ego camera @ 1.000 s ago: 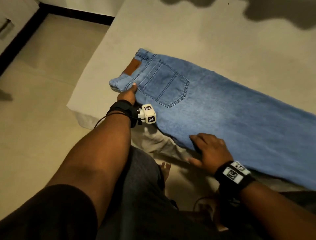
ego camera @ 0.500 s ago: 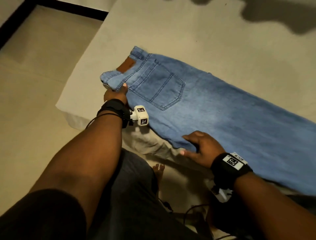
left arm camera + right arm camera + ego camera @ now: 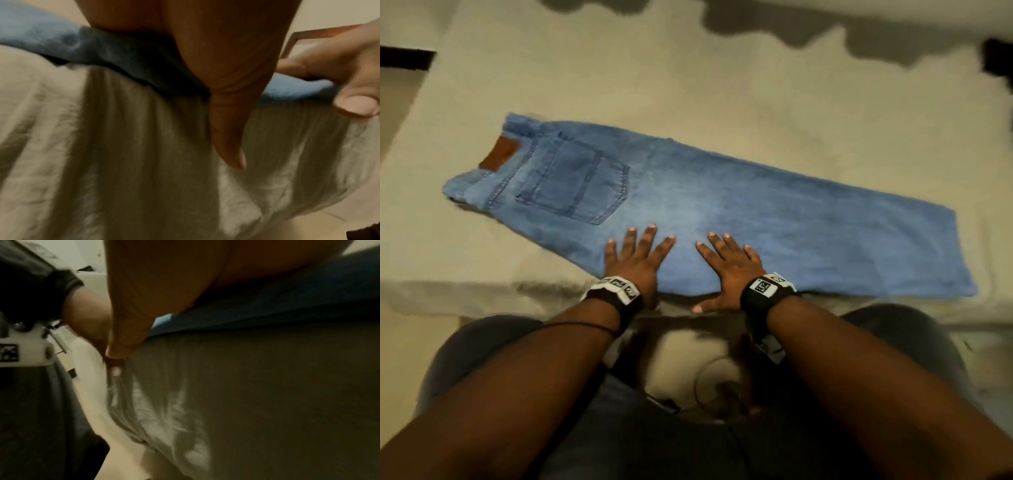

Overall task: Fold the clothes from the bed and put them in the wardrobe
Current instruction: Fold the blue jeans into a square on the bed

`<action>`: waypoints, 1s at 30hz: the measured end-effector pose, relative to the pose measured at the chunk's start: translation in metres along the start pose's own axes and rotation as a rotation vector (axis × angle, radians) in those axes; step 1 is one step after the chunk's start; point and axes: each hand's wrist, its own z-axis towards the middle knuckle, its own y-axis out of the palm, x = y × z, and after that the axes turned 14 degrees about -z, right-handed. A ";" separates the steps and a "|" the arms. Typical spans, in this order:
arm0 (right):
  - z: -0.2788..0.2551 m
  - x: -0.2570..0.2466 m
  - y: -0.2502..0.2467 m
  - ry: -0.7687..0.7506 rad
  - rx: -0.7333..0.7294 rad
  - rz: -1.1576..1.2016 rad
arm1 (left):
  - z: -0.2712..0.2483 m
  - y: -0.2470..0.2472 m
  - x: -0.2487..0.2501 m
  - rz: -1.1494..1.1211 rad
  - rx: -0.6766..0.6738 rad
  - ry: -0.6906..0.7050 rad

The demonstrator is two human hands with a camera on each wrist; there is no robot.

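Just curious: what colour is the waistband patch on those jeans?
Brown patch on light-blue jeans; head view.

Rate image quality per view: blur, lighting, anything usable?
Head view: dim warm light, edges smeared, but the jeans and both flat hands, left hand and right hand, read clearly. Left wrist view: soft blur, palm fills the top. Right wrist view: darkest, bedsheet murky, heavy blur.

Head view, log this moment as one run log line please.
stage: smoothing | item: blue denim jeans lengthwise-folded on beige bedsheet | left hand: flat on jeans | right hand: flat on jeans
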 end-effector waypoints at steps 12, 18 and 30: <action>-0.114 0.213 0.052 0.606 -0.148 0.346 | 0.024 0.016 0.115 0.005 -0.060 0.147; -0.177 0.317 0.093 1.098 0.092 0.489 | 0.040 0.029 0.134 0.102 -0.252 0.015; -0.193 0.340 0.095 1.496 0.528 1.264 | 0.042 0.028 0.145 0.146 -0.278 -0.020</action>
